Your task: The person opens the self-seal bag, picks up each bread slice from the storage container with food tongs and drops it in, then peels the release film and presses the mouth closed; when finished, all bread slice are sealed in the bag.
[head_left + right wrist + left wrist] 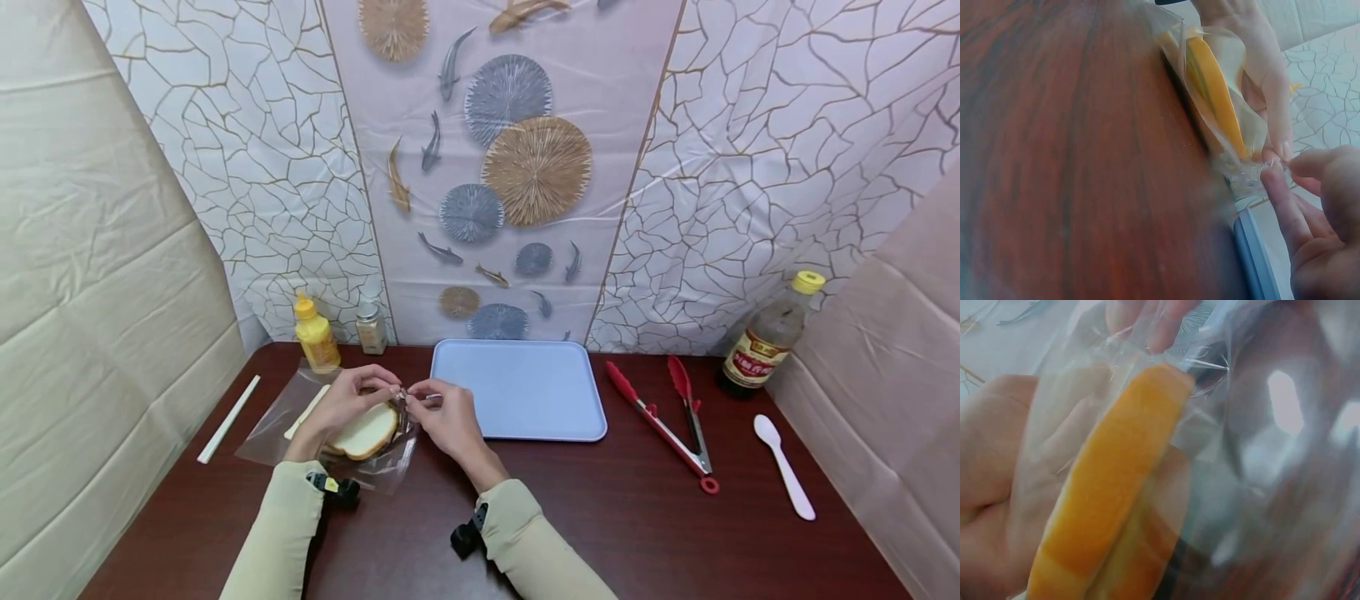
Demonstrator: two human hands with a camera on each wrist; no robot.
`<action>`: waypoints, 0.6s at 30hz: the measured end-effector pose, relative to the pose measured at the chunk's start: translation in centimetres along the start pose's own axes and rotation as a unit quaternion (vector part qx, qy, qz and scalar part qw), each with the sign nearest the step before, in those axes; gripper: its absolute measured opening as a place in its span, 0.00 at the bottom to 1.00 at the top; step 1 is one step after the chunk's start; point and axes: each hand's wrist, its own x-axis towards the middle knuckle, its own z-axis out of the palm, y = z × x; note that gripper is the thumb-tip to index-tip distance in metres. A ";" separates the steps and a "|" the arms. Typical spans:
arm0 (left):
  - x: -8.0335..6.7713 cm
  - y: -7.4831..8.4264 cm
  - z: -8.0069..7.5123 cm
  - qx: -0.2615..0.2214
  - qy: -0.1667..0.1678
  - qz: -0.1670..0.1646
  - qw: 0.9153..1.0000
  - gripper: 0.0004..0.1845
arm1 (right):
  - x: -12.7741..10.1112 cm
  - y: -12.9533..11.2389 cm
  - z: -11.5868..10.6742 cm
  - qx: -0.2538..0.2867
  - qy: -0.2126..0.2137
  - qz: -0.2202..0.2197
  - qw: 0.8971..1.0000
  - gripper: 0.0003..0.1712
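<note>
Bread slices (367,432) with golden crusts lie stacked in clear plastic film (273,423) on the left part of the table. Both hands meet at the far right end of the bread and pinch the gathered film there. My left hand (347,406) reaches over the bread and partly hides it. From the right, my right hand (452,422) holds the same bunch between thumb and fingers. In the left wrist view the crust (1113,475) shows through the film. The right wrist view shows the fingertips close together at the crumpled film (1250,178).
A light blue tray (517,392) lies right of the hands. Behind stand a yellow squeeze bottle (318,340) and a shaker jar (371,330). White chopsticks (228,419) lie left; red-handled tongs (667,429), a white spoon (784,467) and a sauce bottle (761,346) are right.
</note>
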 end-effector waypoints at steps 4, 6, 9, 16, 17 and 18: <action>-0.1 0.1 0.0 0.017 -0.017 -0.007 1.000 0.11 | 0.0 0.1 0.1 -0.037 -0.005 -0.026 0.999 0.07; -0.2 0.2 0.0 0.022 -0.024 -0.008 0.999 0.11 | 0.0 0.1 0.1 -0.055 -0.005 -0.036 0.998 0.07; -0.3 0.3 0.0 0.023 -0.034 -0.005 0.999 0.11 | 0.0 0.0 0.1 -0.083 -0.004 -0.047 0.995 0.07; -0.3 0.3 0.2 0.045 -0.047 0.018 0.998 0.10 | -0.1 -0.2 -0.2 -0.147 0.005 -0.059 0.987 0.08; -0.3 0.4 0.2 0.053 -0.047 0.025 0.997 0.09 | -0.1 -0.2 -0.2 -0.150 0.005 -0.055 0.987 0.08; -0.2 0.4 0.3 0.063 -0.047 0.031 0.996 0.08 | -0.1 -0.2 -0.3 -0.149 0.004 -0.051 0.987 0.08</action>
